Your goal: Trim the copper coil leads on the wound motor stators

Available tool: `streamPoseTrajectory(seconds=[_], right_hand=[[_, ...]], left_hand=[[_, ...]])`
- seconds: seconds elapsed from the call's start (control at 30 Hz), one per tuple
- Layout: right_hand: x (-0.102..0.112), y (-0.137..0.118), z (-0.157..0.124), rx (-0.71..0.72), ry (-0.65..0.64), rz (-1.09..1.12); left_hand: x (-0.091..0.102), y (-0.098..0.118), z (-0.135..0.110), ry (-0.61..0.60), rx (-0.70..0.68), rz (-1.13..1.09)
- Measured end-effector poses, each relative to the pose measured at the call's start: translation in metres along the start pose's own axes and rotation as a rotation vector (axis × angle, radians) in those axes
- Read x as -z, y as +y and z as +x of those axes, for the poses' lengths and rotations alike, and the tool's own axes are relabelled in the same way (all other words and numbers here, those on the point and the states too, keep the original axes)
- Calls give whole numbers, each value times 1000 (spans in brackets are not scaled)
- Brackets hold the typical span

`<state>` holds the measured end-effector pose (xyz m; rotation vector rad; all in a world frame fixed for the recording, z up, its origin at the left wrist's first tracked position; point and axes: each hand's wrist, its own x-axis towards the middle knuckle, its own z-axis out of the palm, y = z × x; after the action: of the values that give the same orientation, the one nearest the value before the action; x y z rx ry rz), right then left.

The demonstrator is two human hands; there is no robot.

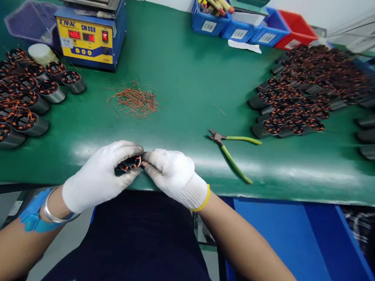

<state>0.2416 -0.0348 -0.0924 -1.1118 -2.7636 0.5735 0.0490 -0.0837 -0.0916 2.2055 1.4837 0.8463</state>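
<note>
My left hand [104, 174], in a white glove, is wrapped round a motor stator [128, 163] near the table's front edge. The stator's open end, with dark slots and copper windings, faces up between thumb and fingers. My right hand [169, 172], gloved in white with a yellow cuff, is closed in a pinch against the stator's right rim. Whatever lies between its fingertips is too small to make out. Right of my hands, cutting pliers [231, 151] with green handles lie with their jaws apart. Beyond my hands is a loose heap of copper wire clippings [134, 100].
Several wound stators [22, 93] stand at the left, and a larger group [298, 93] fills the right. A blue-and-yellow electronic unit [88, 33] stands at the back left beside a purple bin [33, 22]. Blue boxes [208, 21] and a red box [296, 29] line the wall.
</note>
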Motion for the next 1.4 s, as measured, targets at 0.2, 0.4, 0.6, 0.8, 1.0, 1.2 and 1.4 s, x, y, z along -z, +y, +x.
streamPoseTrajectory(seconds=[0.2, 0.4, 0.6, 0.8, 1.0, 1.2, 1.4], right_hand=[[-1, 7, -6, 42, 49, -113], [-1, 15, -22, 95, 162, -251], [23, 21, -29, 130, 241, -122], [63, 28, 3, 7, 174, 279], [57, 25, 45, -120, -652, 578], [42, 17, 41, -218, -647, 824], [37, 10, 24, -137, -314, 538]], left_hand=[[-4, 4, 9, -70, 31, -40], [-16, 4, 6, -7, -10, 1], [-27, 3, 3, 128, -118, 98], [-31, 7, 5, 177, -101, 175], [-33, 9, 8, 208, -82, 227], [-31, 11, 5, 191, -9, 158], [-26, 4, -7, 136, 141, -306]])
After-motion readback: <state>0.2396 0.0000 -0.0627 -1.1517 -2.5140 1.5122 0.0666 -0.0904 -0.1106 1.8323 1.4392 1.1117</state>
